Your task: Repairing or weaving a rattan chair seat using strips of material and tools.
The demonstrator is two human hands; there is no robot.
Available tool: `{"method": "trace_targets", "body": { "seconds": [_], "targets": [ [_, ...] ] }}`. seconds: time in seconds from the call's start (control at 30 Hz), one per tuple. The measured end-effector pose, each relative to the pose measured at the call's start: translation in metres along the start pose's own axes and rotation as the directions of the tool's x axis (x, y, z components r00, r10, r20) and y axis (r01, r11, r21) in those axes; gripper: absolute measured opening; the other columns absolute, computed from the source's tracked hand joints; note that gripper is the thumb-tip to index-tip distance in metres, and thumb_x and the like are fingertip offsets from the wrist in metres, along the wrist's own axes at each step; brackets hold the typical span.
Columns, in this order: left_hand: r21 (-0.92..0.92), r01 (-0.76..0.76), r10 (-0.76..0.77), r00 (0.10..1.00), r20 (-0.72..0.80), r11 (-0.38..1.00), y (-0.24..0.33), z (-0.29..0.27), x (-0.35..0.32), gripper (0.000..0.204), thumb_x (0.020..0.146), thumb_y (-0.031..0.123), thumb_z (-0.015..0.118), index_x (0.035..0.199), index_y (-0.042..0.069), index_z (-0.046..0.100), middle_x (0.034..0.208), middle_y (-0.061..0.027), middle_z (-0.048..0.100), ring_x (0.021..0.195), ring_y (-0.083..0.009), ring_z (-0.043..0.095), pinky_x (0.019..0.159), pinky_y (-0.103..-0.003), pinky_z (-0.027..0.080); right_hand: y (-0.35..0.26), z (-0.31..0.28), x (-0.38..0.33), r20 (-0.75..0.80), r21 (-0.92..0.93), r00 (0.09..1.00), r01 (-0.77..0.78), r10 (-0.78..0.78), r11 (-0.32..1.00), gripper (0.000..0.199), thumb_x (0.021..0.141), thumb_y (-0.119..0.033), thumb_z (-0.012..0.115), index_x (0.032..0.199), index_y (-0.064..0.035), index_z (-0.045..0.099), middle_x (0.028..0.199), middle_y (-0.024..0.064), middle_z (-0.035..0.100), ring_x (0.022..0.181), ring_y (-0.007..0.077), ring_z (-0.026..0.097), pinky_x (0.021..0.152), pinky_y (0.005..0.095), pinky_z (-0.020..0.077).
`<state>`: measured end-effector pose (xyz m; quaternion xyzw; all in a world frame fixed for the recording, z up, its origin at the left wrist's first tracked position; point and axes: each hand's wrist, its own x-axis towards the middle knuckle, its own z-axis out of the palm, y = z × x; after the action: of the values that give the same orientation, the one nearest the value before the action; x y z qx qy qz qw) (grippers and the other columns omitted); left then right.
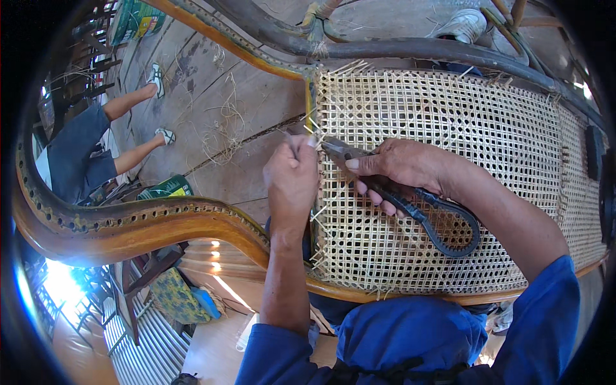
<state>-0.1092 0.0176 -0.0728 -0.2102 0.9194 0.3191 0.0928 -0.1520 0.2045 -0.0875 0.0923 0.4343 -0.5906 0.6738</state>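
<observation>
A woven cane panel (449, 135) fills a curved wooden chair frame (147, 221) in front of me. My right hand (398, 168) is closed on black-handled shears (423, 208), whose blades point left to the panel's left edge. My left hand (292, 176) sits at that same edge, fingers pinched on a thin cane strand (301, 131) just beside the blade tips. Short loose strand ends stick out along the left border of the weave.
A person in shorts and sandals (90, 144) sits on the wooden floor at the left. Cane scraps (221, 122) litter the floor. A green can (165, 188) stands beyond the frame, another green container (135, 19) at top left. A dark bent frame rail (410, 48) crosses above the panel.
</observation>
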Motion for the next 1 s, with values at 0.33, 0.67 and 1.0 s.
{"method": "trace_targets", "body": {
  "seconds": [0.33,0.67,1.0],
  "targets": [
    [-0.381,-0.045,0.026,0.998,-0.055,0.924,-0.023,-0.003,-0.008,0.011,0.090,0.013,0.058,0.096,0.004,0.060,0.065,0.0041,0.051,0.053,-0.0015,0.041,0.046,-0.017,0.033,-0.001,0.001,0.001,0.050,-0.030,0.999,-0.021,0.022,0.999,0.038,0.093,-0.035,0.051,0.076,-0.0010,0.057,0.059,0.0047,0.055,0.045,0.0132,0.055,0.041,0.0254,0.0478],
    [-0.223,-0.183,0.182,0.983,-0.027,0.957,-0.008,-0.010,-0.014,0.012,0.086,0.003,0.058,0.097,0.001,0.061,0.082,-0.0002,0.055,0.066,-0.0044,0.047,0.058,-0.019,0.039,0.005,0.003,0.002,0.091,-0.003,0.994,-0.056,0.056,0.998,0.038,0.093,-0.035,0.050,0.075,-0.0023,0.057,0.059,0.0044,0.056,0.047,0.0135,0.057,0.041,0.0260,0.0483],
    [-0.249,-0.195,0.221,0.972,0.079,0.948,-0.013,-0.004,-0.009,0.017,0.080,0.004,0.064,0.097,0.000,0.064,0.094,-0.0069,0.057,0.068,-0.0115,0.051,0.064,-0.025,0.045,0.002,0.004,0.011,0.148,0.024,0.988,-0.038,0.034,0.999,0.039,0.095,-0.034,0.045,0.076,-0.0021,0.056,0.062,0.0056,0.056,0.049,0.0149,0.058,0.043,0.0276,0.0511]
  ]
}}
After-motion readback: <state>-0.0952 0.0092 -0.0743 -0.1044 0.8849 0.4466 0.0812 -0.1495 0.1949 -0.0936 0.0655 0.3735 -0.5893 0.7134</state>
